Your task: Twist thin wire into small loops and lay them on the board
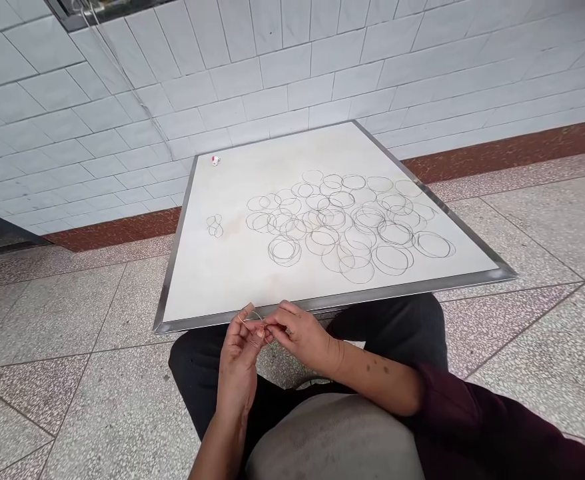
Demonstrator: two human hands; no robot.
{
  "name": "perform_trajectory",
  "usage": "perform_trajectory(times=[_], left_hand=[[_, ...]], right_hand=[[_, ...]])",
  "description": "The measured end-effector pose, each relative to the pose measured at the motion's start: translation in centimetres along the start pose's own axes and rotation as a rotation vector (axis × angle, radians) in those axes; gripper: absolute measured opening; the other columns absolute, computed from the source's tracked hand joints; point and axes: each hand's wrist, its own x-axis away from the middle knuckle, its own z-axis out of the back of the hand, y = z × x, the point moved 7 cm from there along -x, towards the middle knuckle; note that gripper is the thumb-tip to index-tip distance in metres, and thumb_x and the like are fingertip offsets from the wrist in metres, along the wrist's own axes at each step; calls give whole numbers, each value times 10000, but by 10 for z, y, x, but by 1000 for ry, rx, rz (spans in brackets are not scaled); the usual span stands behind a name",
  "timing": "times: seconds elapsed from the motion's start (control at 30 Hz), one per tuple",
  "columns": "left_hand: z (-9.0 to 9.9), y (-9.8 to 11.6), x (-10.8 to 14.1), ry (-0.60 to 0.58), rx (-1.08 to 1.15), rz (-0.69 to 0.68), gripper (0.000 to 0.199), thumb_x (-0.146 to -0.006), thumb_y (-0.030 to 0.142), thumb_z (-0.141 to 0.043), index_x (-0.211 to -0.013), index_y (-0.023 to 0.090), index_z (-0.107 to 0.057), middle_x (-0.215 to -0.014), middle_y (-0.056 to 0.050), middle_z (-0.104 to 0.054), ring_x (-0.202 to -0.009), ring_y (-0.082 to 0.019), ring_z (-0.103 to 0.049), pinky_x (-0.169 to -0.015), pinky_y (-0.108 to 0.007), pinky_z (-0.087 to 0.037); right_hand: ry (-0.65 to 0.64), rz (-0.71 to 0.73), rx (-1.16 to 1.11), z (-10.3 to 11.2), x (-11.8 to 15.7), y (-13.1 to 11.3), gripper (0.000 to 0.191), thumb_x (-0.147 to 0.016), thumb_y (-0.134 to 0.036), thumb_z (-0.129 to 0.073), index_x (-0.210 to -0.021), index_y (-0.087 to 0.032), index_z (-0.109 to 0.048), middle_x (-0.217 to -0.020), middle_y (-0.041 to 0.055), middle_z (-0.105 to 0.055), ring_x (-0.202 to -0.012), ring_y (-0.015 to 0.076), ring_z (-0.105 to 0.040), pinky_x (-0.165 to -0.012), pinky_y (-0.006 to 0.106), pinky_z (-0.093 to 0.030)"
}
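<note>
A thin wire ring (256,315) is held between my two hands, just in front of the table's near edge. My left hand (242,340) has its fingers closed on the ring's left part. With thumb and fingertips together, my right hand (297,330) pinches the ring's right side. Where the wire ends lie between the fingertips is too small to make out. Beyond my hands, many loose wire rings (322,237) lie spread and overlapping on the white tabletop (222,280). A cluster of several smaller rings (215,227) rests farther left.
A metal rim (322,303) edges the table, which stands by a white tiled wall (292,67). Near its far left corner sits a small white and red object (215,161). My knees (197,363) are under the near edge. Speckled floor (117,400) surrounds the table.
</note>
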Motion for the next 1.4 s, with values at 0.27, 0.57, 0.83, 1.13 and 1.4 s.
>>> perform_trajectory(times=[0.27, 0.57, 0.83, 1.13, 1.4], left_hand=[[6, -8, -1, 89, 30, 2, 503, -648, 219, -844, -1126, 205, -686, -849, -23, -730, -824, -146, -667, -831, -293, -513], [12, -12, 0, 123, 89, -13, 472, -674, 208, -827, -1125, 204, -687, -841, -12, -721, -817, -130, -652, -797, -269, -516], [8, -10, 3, 133, 159, -10, 463, -668, 203, -810, -1111, 220, -676, -816, 11, -677, -708, -114, -615, -714, -262, -500], [5, -9, 5, 142, 214, 32, 437, -649, 185, -812, -1066, 198, -682, -773, 22, -650, -700, -116, -618, -679, -255, -505], [9, 0, 5, 155, 59, -71, 424, -684, 209, -807, -1088, 193, -679, -792, 12, -664, -758, -136, -629, -738, -281, -531]], right_hand=[[70, -41, -36, 7, -1, -1, 123, -906, -119, -545, -895, -209, -627, -788, 13, -583, -770, 157, -560, -683, 265, -484], [68, -108, -73, 5, 2, -1, 118, -892, -128, -556, -907, -217, -633, -817, 19, -608, -761, 153, -584, -666, 265, -507], [117, -195, -156, -1, 4, 6, 99, -867, -144, -594, -897, -217, -653, -810, 9, -602, -710, 136, -582, -635, 251, -513], [117, -154, -152, -1, 4, 0, 138, -852, -102, -592, -896, -217, -654, -825, 15, -615, -739, 143, -594, -678, 260, -526], [87, -168, -177, -3, 4, 1, 154, -853, -88, -590, -923, -211, -652, -833, 9, -621, -747, 138, -599, -693, 257, -514]])
